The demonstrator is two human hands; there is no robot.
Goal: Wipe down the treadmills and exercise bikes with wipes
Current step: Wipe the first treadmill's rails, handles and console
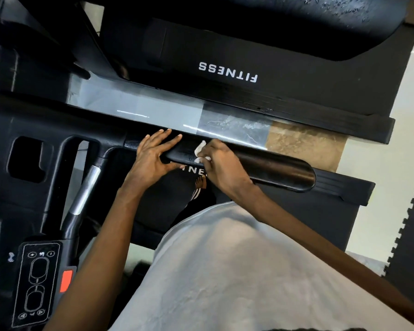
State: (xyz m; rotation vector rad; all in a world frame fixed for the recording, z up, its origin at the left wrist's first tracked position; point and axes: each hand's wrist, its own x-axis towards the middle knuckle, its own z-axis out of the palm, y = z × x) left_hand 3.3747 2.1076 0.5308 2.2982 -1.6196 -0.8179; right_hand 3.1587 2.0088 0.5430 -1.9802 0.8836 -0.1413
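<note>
Far left of the handrail (280,172), the control pad (37,283) sits untouched, out of the action. Next along, the left hand (153,158) lies on the handrail's inner end, fingers straight and spread, gripping nothing. It is probably there to steady the person. Just right of it, the wipe (200,150) is bunched white on top of the handrail, pinched in the curled fingers of the right hand (222,168) and pressed down so it rubs the surface. Right of that hand, the handrail's rounded end looks like the next stretch to wipe. Beyond the handrail stands another treadmill (296,91).
</note>
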